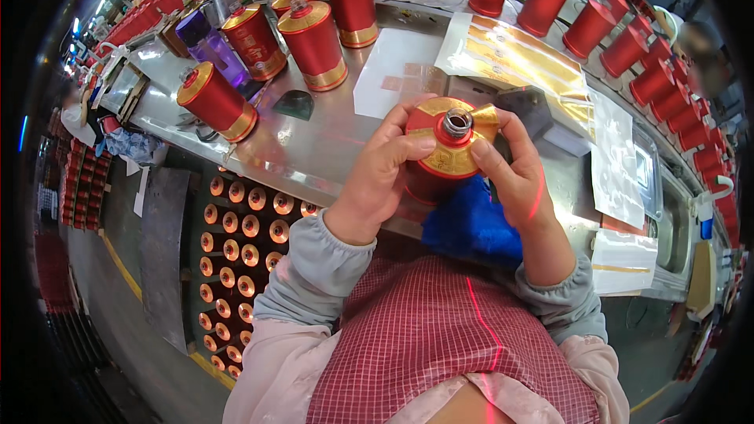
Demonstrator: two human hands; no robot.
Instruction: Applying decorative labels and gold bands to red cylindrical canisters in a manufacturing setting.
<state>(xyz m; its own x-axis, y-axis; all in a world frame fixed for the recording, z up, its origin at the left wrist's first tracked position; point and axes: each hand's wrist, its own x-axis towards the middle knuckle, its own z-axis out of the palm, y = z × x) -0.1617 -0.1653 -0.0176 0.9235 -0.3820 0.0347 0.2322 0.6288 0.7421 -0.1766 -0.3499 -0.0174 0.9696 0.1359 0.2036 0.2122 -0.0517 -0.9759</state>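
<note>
Both hands, left (382, 169) and right (514, 169), clasp the red bottle (440, 159) between them.

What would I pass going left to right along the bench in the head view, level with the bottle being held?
Red-and-gold bottle lying tilted → dark wedge-shaped block → left hand → held red bottle with gold shoulder → right hand → clear plastic sheets.

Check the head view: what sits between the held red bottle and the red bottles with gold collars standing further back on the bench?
In the head view, between the held red bottle and the standing red bottles lies a white sheet on the steel bench, with a small dark wedge-shaped piece to its left.
</note>
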